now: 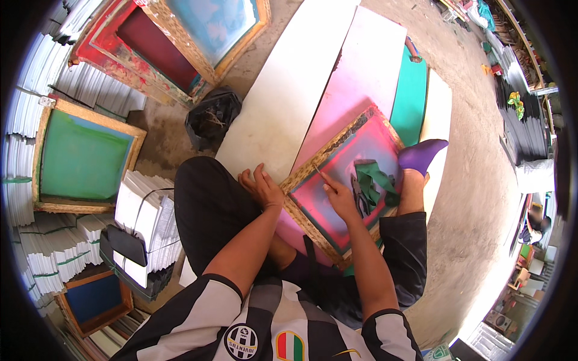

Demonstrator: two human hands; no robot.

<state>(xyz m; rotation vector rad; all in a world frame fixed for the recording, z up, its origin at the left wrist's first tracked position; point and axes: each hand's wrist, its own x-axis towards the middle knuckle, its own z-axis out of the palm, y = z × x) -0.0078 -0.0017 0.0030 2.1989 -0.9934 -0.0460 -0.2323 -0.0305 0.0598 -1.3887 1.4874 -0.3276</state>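
Wood-framed screen (342, 163) over the pink board (355, 66), its long axis running away and to the right. The right hand (342, 197) was nearer, lying over the mesh with fingers curled toward the left-hand rail; whether they gripped something thin could not be told. The left hand (263, 188), fingers loosely spread and empty, lay just beside the left corner. The mesh appeared grey-blue, smeared pink; dark green strips (378, 180) lay on it.
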